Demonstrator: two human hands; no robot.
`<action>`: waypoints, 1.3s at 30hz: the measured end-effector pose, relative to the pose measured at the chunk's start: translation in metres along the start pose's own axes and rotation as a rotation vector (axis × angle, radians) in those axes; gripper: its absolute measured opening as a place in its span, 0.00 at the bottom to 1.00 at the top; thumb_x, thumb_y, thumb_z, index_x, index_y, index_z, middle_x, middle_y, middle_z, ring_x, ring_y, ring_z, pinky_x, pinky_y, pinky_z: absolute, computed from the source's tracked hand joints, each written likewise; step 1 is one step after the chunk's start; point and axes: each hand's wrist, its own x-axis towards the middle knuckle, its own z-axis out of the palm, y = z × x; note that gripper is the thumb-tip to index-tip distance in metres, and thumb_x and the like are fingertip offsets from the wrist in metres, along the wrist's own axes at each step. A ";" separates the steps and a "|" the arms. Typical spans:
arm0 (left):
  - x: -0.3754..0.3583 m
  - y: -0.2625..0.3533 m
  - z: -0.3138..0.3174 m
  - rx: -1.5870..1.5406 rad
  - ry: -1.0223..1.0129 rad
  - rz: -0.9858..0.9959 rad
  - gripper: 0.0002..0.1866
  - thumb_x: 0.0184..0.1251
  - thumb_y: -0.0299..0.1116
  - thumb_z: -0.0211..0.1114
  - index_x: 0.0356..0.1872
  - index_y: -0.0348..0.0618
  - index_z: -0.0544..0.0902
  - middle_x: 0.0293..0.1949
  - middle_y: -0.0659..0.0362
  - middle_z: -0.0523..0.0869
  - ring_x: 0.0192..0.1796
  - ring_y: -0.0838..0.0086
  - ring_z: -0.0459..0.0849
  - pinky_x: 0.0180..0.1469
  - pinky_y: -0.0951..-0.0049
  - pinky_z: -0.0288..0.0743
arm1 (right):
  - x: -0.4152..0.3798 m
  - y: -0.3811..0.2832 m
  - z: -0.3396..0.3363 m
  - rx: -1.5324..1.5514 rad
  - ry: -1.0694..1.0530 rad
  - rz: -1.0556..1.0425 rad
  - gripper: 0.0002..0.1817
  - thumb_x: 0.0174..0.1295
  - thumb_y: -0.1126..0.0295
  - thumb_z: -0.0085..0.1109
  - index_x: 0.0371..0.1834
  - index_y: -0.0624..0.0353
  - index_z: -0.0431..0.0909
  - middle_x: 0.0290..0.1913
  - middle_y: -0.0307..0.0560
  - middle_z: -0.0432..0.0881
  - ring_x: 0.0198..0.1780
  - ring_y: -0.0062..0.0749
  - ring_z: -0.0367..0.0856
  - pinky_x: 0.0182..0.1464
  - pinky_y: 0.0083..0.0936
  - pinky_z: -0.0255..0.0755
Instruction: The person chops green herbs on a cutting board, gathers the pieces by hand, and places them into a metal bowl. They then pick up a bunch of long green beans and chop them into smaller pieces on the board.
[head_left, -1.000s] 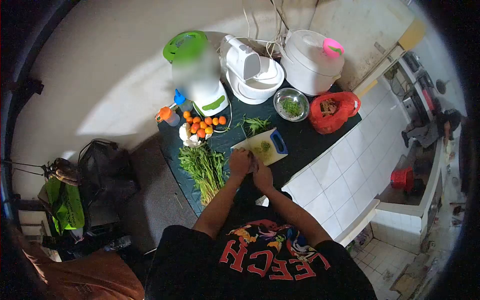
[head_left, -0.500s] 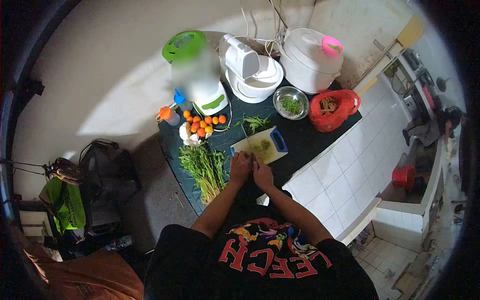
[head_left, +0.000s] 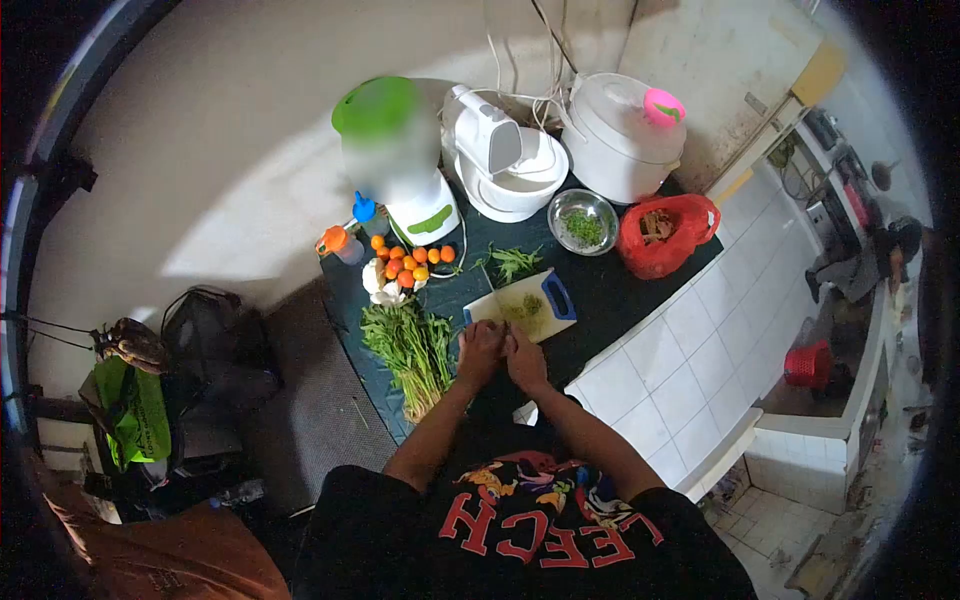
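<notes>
A white cutting board [head_left: 552, 323] with a blue handle lies on the dark green table cover, with chopped greens [head_left: 531, 303] on it. A thin knife blade [head_left: 494, 288] runs across its left part, pointing away from me. My right hand [head_left: 524, 360] is closed at the near edge of the board, around what looks like the knife's handle. Beside it my left hand [head_left: 480, 350] has its fingers curled and pressed together; what is under them is hidden. Cut leafy stems [head_left: 515, 263] lie just beyond the board. A large bunch of leafy greens [head_left: 412, 350] rests left of my left hand.
Small orange fruits [head_left: 407, 264] and garlic [head_left: 376, 278] lie at the left, near bottles with orange [head_left: 332, 240] and blue tops [head_left: 364, 207]. Behind stand a blender [head_left: 425, 205], stand mixer [head_left: 500, 165] and rice cooker [head_left: 622, 140]. A metal bowl [head_left: 583, 221] and red bag [head_left: 660, 240] are right.
The whole scene sits slightly lower in view, as my head has tilted. Both hands stay together at the near edge of the board, with little visible movement.
</notes>
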 end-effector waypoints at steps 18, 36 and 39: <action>0.082 0.004 -0.002 -0.481 -0.061 -0.206 0.09 0.72 0.30 0.63 0.42 0.40 0.90 0.37 0.49 0.89 0.47 0.52 0.86 0.55 0.55 0.79 | -0.002 0.000 -0.063 0.054 0.029 0.037 0.21 0.79 0.62 0.52 0.71 0.54 0.78 0.40 0.69 0.87 0.40 0.67 0.87 0.45 0.52 0.80; 0.072 0.020 -0.005 -0.017 -0.270 0.427 0.34 0.72 0.32 0.58 0.79 0.41 0.67 0.77 0.51 0.71 0.77 0.54 0.70 0.78 0.51 0.63 | -0.002 0.022 -0.098 -0.313 0.055 -0.164 0.20 0.74 0.57 0.59 0.67 0.42 0.83 0.37 0.51 0.86 0.39 0.52 0.86 0.41 0.49 0.79; 0.086 0.012 -0.001 -0.011 -0.277 0.446 0.34 0.72 0.35 0.60 0.79 0.42 0.67 0.79 0.52 0.69 0.80 0.54 0.66 0.80 0.51 0.60 | -0.003 0.027 -0.099 -0.387 -0.041 -0.110 0.20 0.73 0.57 0.61 0.66 0.42 0.84 0.36 0.50 0.85 0.39 0.51 0.86 0.40 0.48 0.79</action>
